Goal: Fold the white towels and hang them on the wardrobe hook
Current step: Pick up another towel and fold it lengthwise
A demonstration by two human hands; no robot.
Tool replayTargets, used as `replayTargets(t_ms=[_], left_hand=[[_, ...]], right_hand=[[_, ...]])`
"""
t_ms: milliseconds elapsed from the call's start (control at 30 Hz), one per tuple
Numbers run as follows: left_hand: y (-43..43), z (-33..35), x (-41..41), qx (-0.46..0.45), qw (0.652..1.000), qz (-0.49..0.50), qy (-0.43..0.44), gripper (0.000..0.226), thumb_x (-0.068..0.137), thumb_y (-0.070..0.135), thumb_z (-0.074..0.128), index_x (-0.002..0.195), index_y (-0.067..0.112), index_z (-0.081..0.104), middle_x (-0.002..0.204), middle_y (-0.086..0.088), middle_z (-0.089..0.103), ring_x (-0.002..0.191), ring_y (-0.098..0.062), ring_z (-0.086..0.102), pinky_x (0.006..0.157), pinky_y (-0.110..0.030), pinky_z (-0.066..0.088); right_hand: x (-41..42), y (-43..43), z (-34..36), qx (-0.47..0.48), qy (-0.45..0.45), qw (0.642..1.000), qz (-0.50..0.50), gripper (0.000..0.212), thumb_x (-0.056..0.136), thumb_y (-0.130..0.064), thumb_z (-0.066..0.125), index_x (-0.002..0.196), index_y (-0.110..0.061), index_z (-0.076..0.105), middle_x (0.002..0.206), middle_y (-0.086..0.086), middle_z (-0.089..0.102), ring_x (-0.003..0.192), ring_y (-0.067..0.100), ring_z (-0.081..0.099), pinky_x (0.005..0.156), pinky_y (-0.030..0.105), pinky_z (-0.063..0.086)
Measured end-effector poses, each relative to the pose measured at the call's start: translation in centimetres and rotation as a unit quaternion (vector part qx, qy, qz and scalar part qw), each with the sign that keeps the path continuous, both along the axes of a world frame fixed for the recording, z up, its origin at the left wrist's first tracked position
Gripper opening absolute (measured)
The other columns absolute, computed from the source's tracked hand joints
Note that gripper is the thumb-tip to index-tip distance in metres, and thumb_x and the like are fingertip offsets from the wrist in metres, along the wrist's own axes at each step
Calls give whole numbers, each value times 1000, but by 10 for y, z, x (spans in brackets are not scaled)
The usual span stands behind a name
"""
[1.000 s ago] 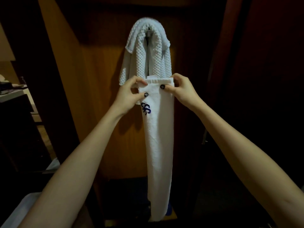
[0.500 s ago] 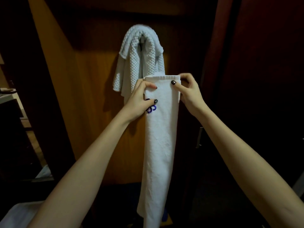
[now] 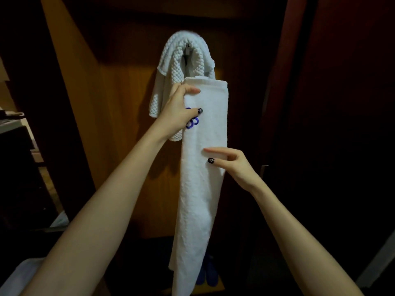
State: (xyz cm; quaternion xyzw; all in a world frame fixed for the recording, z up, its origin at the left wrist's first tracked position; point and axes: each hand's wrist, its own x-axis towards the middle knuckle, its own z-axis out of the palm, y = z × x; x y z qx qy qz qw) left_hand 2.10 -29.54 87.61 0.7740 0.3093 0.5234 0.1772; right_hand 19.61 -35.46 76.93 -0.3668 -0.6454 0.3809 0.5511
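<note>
A long folded white towel [image 3: 201, 189] with a blue embroidered mark hangs down in front of the wardrobe's wooden back panel [image 3: 119, 129]. My left hand [image 3: 179, 112] grips its top left edge, thumb across the front beside the blue mark. My right hand [image 3: 230, 163] is lower, at the towel's right edge about a third of the way down, with index finger and thumb stretched over the front of the cloth. A second, waffle-textured white towel [image 3: 171, 60] is draped over the hook [image 3: 187, 50] above and behind.
A dark wardrobe door [image 3: 331, 124] stands open at the right. Dark shelving [image 3: 19, 146] sits at the left. Blue slippers [image 3: 208, 274] lie on the wardrobe floor behind the towel's lower end. Something pale [image 3: 23, 272] shows at the bottom left.
My right hand has let go of the towel's top right corner and dropped down to its right edge. My left hand still holds the top, now slightly higher in view.
</note>
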Motion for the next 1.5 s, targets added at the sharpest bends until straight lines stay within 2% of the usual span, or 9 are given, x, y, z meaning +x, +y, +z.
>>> replayTargets(t_ms=[100,200,300,433,667,867,1000,1100,1500], left_hand=[[14,0,-9,-121,992,-20,13,42,88,11,65,128,10,50,126,-9,51,107,-17,58,81,-17,49],[6,-21,-14,-269,948,-140,-95,56,97,22,53,147,20,27,130,-10,55,92,-10,67,72,-21,53],[-12,-72,-9,-308,926,-173,-135,57,101,30,43,150,33,14,142,13,41,116,4,52,85,-11,45],[-29,-136,-6,-353,884,-234,-197,65,96,20,50,146,46,18,141,7,45,115,-6,57,94,-33,49],[-49,-156,7,-331,857,-237,-317,10,86,16,54,96,17,54,85,6,69,81,-6,63,71,-21,47],[-44,-147,15,-245,901,-221,-280,25,82,9,68,101,25,66,103,3,66,102,-13,60,79,-23,51],[-45,-136,23,-219,932,-208,-201,18,92,10,54,91,15,71,84,9,72,82,-4,65,71,-20,51],[-47,-134,24,-214,932,-173,-234,14,89,8,60,86,15,72,77,9,73,75,-3,65,68,-18,50],[-52,-127,23,-81,977,-84,-177,32,86,-7,60,89,24,61,86,7,62,80,3,59,74,-12,45]], right_hand=[[-6,0,-2,-3,57,998,-9,31,86,5,64,103,-19,74,106,-7,74,106,9,65,93,23,51],[-8,3,3,-22,130,991,-2,35,85,4,62,100,-24,76,115,2,71,103,15,66,89,24,53],[-1,8,15,-38,159,987,-9,39,85,2,59,109,-25,71,127,8,64,107,16,64,84,21,53],[10,10,25,-66,150,986,-19,44,90,6,49,122,-22,62,121,0,66,106,15,65,88,23,53],[18,1,30,-83,141,986,-31,41,92,-3,53,123,-27,61,120,-5,63,95,8,68,73,19,54],[27,-4,36,-91,122,987,-50,41,94,-5,50,126,-27,59,111,-15,63,91,3,67,73,15,52],[32,-4,39,-96,115,987,-51,37,94,-7,49,118,-32,61,115,-15,60,105,8,60,81,19,50],[34,-4,42,-92,110,988,-52,37,93,-7,50,114,-34,63,116,-15,62,108,9,61,89,24,50],[35,3,38,-99,143,983,-64,34,93,-9,53,114,-32,64,119,-10,61,109,11,60,80,23,52]])
